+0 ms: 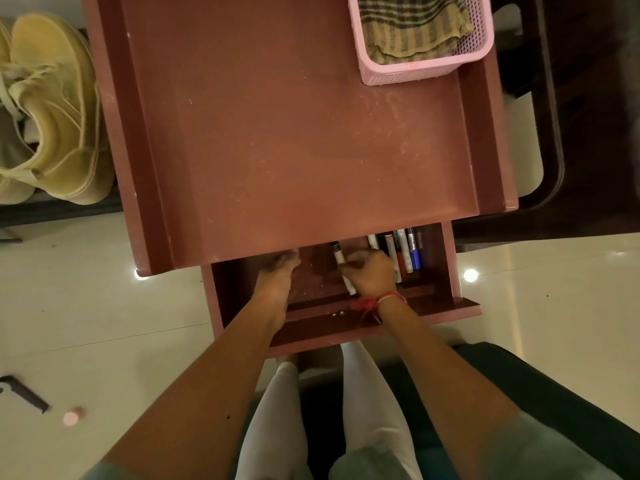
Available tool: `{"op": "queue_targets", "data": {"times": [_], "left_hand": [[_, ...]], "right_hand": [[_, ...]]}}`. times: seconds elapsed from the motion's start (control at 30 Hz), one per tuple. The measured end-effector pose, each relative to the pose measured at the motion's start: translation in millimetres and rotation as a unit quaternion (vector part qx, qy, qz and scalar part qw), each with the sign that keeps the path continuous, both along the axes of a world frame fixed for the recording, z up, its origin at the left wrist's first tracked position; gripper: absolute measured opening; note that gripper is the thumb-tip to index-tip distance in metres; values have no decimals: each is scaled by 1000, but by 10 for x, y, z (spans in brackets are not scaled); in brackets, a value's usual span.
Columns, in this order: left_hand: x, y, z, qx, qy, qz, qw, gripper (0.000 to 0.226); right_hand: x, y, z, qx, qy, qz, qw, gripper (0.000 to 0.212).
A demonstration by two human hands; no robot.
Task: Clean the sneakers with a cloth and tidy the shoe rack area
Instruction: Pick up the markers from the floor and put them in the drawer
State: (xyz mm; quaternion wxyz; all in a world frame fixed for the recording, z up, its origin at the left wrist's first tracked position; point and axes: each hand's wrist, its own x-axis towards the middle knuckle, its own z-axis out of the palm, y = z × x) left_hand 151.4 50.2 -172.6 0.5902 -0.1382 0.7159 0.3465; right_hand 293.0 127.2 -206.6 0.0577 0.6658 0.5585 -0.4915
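Pale tiled floor; dusty red-brown cabinet (pixel 294 133), its drawer (pixel 446 271) pulled open. Right hand (pixel 372 275) curls round a marker (pixel 337 258), likely tidying it toward the marker row (pixel 405 251). Left hand (pixel 277 275) reaches in flat, fingers straight, blurred, apparently empty. Cloth (pixel 412 29) waits in the pink basket (pixel 415 72) on top; sneakers (pixel 52 116) stand left, well apart. The cabinet top hides the drawer's back.

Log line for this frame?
drawer open | right hand grips marker | left hand inside drawer | cloth in pink basket

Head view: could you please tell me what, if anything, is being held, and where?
The right hand grips a white marker around its middle; the left hand holds nothing.
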Motion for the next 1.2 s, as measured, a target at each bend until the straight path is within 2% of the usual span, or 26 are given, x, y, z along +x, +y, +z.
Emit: {"op": "queue_targets", "data": {"times": [0.1, 0.23, 0.4, 0.57, 0.67, 0.8, 0.97, 1.1, 1.2], "left_hand": [[-40, -49, 48, 29, -40, 63, 997, 35], [-67, -126, 74, 26, -62, 91, 994, 47], [-46, -187, 78, 4, -50, 52, 997, 42], [-18, -160, 107, -1, -48, 44, 998, 40], [-24, -180, 154, -7, -42, 40, 998, 40], [-77, -306, 484, -42, -33, 26, 998, 37], [-246, -509, 1468, -71, -22, -23, 997, 29], [-426, -825, 2369, -80, 27, -60, 995, 23], [-533, -1136, 2927, -82, 72, -24, 994, 24]], "right_hand": [[65, 121, -190, 45, -63, 9, 997, 17], [96, 191, -334, 50, -104, 25, 993, 21], [202, 259, -333, 81, -118, -12, 990, 18], [259, 310, -332, 86, -128, 23, 988, 16], [260, 259, -258, 50, -119, 57, 990, 22], [211, 64, 231, 28, -73, 188, 979, 20], [191, -202, 1290, -23, -37, 291, 956, 20], [196, -220, 2096, -41, -23, 312, 949, 12], [108, -133, 2583, -22, 8, 313, 949, 20]]}}
